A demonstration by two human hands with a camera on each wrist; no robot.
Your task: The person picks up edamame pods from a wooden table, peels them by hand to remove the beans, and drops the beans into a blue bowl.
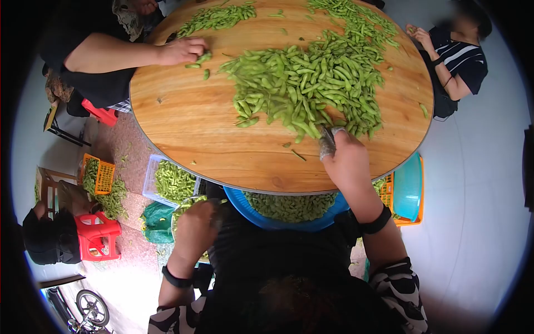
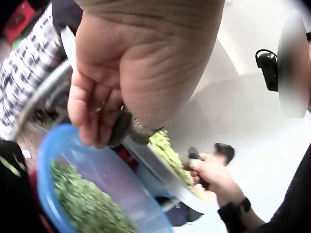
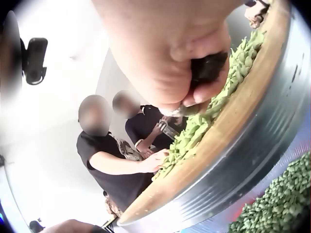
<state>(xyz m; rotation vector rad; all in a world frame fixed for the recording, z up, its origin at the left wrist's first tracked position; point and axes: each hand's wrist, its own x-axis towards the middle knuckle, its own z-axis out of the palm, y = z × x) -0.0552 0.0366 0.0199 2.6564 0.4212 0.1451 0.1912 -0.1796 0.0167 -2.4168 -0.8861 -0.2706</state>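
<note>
My right hand point(image 1: 347, 158) grips a dark-handled tool point(image 3: 209, 68) at the near edge of a heap of green pods point(image 1: 317, 78) on the round wooden table point(image 1: 206, 136). Its tip, with a grey wrapping beside it, touches the pods. My left hand point(image 1: 194, 228) hangs below the table's edge, over a container of pods at the left, blurred in the head view. In the left wrist view, the left hand's fingers point(image 2: 97, 114) hang loosely bent near the thumb, which has a dark, grey covering; no pod shows between them. A blue basin point(image 1: 245, 209) of small green pieces stands between the arms.
Another person's hand point(image 1: 186, 50) touches pods at the table's left; a person point(image 1: 456, 61) sits at the right. A white crate point(image 1: 150, 181) of pods, a green bag point(image 1: 158, 222) and a red stool point(image 1: 100, 236) stand left. An orange crate point(image 1: 420, 183) stands right, under the table's edge.
</note>
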